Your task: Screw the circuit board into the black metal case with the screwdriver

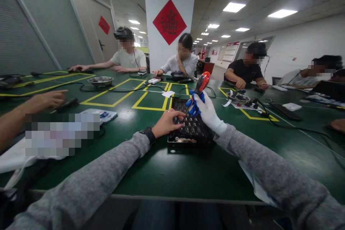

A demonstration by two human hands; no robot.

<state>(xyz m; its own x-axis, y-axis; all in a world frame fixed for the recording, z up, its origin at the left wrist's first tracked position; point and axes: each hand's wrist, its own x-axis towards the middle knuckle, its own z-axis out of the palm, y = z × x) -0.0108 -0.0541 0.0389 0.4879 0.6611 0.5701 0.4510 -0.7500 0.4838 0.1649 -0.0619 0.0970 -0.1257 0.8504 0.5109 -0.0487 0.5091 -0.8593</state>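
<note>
My right hand (pixel 207 111), in a white glove with blue fingers, is closed around a screwdriver (pixel 202 82) with a red and black handle. The handle points up and the thin shaft slants down to the left. My left hand (pixel 168 123) is bare and wears a black watch. Its thumb and fingers curl in close to the screwdriver's lower end; what is between them is too small to make out. Below both hands lies a black case (pixel 188 143) with rows of small pale shapes inside and a brass-coloured strip along its near side.
The green table (pixel 151 172) carries yellow tape outlines and black cables. A metal bowl (pixel 101 81) stands at the far left, another bowl (pixel 238 97) at the right. A plastic bag (pixel 67 133) lies left, near another person's hand (pixel 50 100). Several people sit across.
</note>
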